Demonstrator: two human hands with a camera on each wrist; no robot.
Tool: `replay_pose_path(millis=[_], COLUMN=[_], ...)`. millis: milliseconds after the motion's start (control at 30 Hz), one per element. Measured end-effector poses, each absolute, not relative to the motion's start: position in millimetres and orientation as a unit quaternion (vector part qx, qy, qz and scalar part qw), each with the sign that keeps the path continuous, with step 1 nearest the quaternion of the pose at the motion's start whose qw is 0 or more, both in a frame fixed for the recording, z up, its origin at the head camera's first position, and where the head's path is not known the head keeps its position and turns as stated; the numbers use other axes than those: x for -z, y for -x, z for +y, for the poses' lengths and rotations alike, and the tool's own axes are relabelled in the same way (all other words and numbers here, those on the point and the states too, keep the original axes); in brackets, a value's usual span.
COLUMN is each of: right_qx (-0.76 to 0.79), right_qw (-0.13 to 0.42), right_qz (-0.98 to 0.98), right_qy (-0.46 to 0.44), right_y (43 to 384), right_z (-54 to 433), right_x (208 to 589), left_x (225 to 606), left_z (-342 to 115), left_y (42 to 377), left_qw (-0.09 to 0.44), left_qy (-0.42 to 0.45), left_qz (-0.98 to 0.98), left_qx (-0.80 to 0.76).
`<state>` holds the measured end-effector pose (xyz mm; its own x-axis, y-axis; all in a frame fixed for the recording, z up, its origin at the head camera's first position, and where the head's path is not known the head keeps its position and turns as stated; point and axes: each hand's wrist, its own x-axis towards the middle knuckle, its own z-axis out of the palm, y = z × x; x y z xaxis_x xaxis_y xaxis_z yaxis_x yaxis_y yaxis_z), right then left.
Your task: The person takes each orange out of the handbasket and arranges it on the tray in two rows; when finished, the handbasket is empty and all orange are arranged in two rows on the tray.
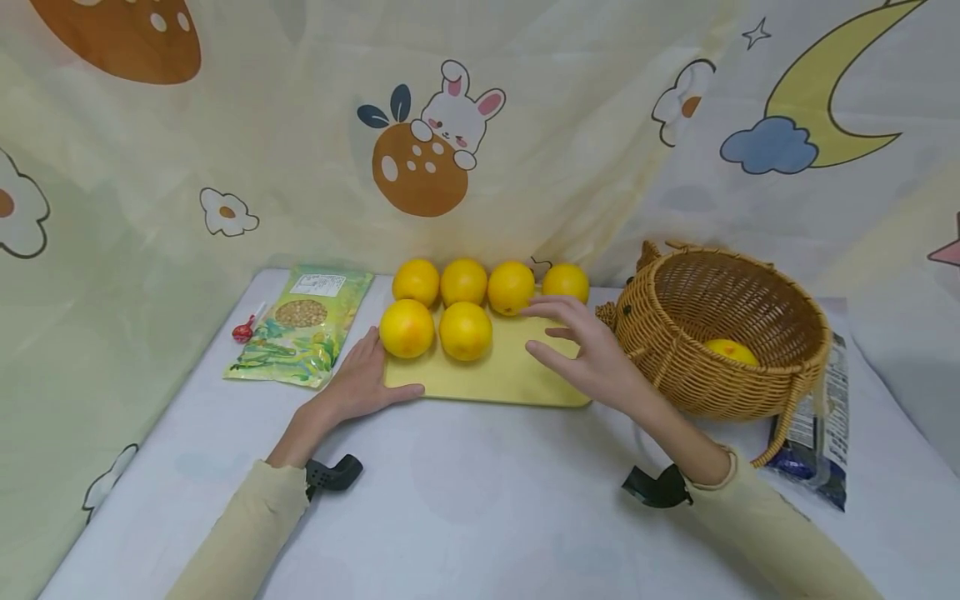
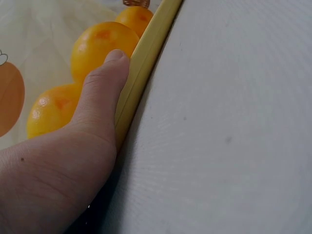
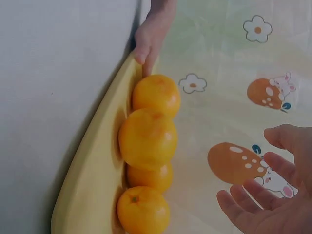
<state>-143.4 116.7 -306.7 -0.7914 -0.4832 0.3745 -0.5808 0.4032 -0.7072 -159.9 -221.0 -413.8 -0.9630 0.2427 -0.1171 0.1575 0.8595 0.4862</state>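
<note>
Several oranges [image 1: 466, 332] sit in two rows on a pale yellow cutting board [image 1: 517, 367]. My left hand [image 1: 365, 379] rests against the board's left end, fingers along its side and thumb by the front edge. In the left wrist view the thumb [image 2: 100, 97] lies along the board's edge, in front of the oranges [image 2: 105, 46]. My right hand [image 1: 588, 354] is above the board's right part, near the rightmost back orange [image 1: 566, 282]. Its fingers are spread and hold nothing, as the right wrist view also shows the hand [image 3: 273, 190].
A wicker basket [image 1: 720, 383] with a yellow-orange fruit [image 1: 731, 351] inside stands on the right. A dark printed packet [image 1: 832, 442] lies partly under it. At left lie a green packet [image 1: 300, 325] and a red lollipop [image 1: 243, 332]. A patterned cloth [image 1: 300, 167] hangs behind.
</note>
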Motion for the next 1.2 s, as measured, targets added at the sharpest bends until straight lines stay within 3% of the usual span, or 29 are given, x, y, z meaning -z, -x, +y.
replay_pose_path(millis=[367,700,867,1200], right_qx=[-0.46,-0.417,-0.403,-0.479], right_qw=[0.038,0.03,0.004,-0.061], right_qz=[-0.828,-0.873,-0.886,-0.832], right_qy=[-0.319,-0.251,-0.228,-0.272], right_y=[146,164,173,227], right_z=[124,157,174,237], right_x=[304,236,223,202], left_x=[414,415,414,418], left_z=[-223,-224,-223,-223], left_y=[160,161,161,161], left_qw=[0.086,0.08,0.079,0.083], left_qy=[-0.102,-0.102,-0.105,-0.102], left_qz=[0.961,0.962,0.961,0.959], left_qx=[-0.242,-0.242,-0.243,-0.249])
